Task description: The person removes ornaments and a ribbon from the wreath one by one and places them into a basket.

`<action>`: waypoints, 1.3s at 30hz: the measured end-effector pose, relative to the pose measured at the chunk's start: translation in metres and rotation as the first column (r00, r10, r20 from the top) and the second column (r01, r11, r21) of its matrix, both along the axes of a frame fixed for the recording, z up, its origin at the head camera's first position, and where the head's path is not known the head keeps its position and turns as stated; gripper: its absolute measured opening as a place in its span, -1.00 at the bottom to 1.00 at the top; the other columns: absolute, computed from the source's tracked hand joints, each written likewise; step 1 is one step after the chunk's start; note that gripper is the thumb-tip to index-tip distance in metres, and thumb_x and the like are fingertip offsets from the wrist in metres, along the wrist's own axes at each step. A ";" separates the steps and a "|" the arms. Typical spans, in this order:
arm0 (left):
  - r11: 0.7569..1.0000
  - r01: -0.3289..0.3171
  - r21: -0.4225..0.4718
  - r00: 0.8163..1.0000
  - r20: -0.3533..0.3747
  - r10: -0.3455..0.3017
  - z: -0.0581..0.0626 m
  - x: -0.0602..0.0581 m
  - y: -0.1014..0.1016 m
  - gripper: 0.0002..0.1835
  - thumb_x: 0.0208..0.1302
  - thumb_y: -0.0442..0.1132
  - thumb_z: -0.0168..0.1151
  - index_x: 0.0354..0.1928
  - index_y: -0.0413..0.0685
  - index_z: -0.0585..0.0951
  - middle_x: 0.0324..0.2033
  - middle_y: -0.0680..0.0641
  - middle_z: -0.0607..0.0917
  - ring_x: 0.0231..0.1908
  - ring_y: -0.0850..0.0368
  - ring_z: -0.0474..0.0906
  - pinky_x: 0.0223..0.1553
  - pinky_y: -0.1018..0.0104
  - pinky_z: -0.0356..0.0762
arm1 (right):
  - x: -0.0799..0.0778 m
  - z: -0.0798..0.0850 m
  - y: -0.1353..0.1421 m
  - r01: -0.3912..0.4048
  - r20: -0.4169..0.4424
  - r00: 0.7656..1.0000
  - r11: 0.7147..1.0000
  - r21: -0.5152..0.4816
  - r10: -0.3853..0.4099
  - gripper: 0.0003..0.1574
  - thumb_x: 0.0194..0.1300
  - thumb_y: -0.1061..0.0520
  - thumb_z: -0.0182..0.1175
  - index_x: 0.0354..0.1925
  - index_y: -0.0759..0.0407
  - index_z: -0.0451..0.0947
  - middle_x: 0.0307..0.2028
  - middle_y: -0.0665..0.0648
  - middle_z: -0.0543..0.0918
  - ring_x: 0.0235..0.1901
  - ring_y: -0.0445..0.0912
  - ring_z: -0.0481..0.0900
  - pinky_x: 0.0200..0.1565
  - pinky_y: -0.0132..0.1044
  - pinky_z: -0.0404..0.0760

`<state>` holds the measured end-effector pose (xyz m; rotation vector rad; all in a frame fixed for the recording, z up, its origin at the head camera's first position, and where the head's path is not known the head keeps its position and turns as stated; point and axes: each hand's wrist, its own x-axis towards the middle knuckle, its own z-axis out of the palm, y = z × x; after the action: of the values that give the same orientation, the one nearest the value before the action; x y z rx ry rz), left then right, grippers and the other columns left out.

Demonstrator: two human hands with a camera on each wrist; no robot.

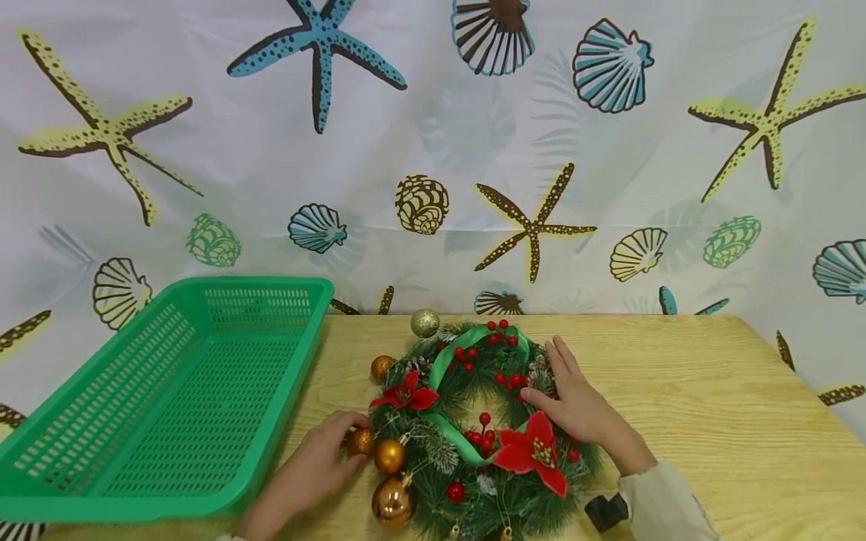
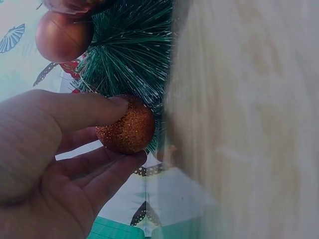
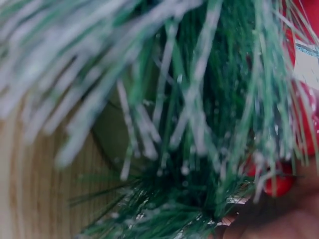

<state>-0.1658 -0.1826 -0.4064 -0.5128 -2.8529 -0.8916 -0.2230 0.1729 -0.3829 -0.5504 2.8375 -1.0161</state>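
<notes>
A green Christmas wreath (image 1: 555,515) lies on the wooden table, trimmed with a green ribbon (image 1: 441,367), red poinsettias (image 1: 534,454), red berries and frosted sprigs. At its left edge my left hand (image 1: 314,466) pinches a glittery copper bauble (image 2: 128,130) between thumb and fingers, close against the needles. A matte orange bauble (image 1: 389,456) and a shiny copper bauble (image 1: 392,502) hang beside it. My right hand (image 1: 583,407) rests on the wreath's right side, fingers extended and thumb spread toward the centre. Needles fill most of the right wrist view and hide much of that hand.
A green plastic basket (image 1: 271,451) stands left of the wreath. A gold bauble (image 1: 425,323) and another orange bauble (image 1: 382,368) sit at the wreath's upper left. Behind the table (image 1: 710,406) hangs a cloth (image 1: 379,188) printed with shells and starfish.
</notes>
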 end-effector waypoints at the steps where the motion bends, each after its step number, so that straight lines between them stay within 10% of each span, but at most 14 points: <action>1: 1.000 0.004 -0.004 1.000 -0.006 -0.004 0.000 0.000 0.000 -0.59 -0.02 -0.43 0.39 -0.06 -0.19 0.56 -0.09 -0.14 0.64 -0.09 -0.04 0.59 -0.05 0.05 0.57 | 0.000 0.000 0.000 0.000 0.003 1.000 1.000 0.006 0.000 0.07 0.41 -0.19 -0.01 0.47 0.36 -0.32 0.47 0.38 -0.35 0.41 0.37 -0.08 0.26 0.29 0.18; 14: 0.994 -0.098 0.049 0.994 0.054 0.096 0.006 0.003 0.003 -0.57 0.02 -0.42 0.35 0.01 -0.16 0.55 -0.06 -0.14 0.62 -0.12 0.03 0.59 -0.12 0.20 0.62 | 0.001 -0.001 0.002 -0.018 0.011 1.000 1.000 0.025 0.018 0.05 0.42 -0.20 -0.04 0.48 0.34 -0.31 0.47 0.39 -0.26 0.41 0.37 -0.06 0.27 0.31 0.15; 39: 0.999 -0.022 0.039 0.981 -0.191 0.029 0.047 -0.007 0.009 -0.60 0.04 -0.43 0.35 -0.02 -0.24 0.55 -0.12 -0.16 0.63 -0.18 0.03 0.60 -0.22 0.19 0.64 | 0.000 -0.001 0.001 -0.023 -0.037 0.999 0.999 0.033 0.024 0.04 0.41 -0.19 -0.01 0.48 0.35 -0.25 0.47 0.41 -0.18 0.40 0.36 0.00 0.27 0.29 0.17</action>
<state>-0.1727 -0.1740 -0.3596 -0.5256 -2.6591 -0.8396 -0.2231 0.1740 -0.3844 -0.6040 2.8669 -0.9646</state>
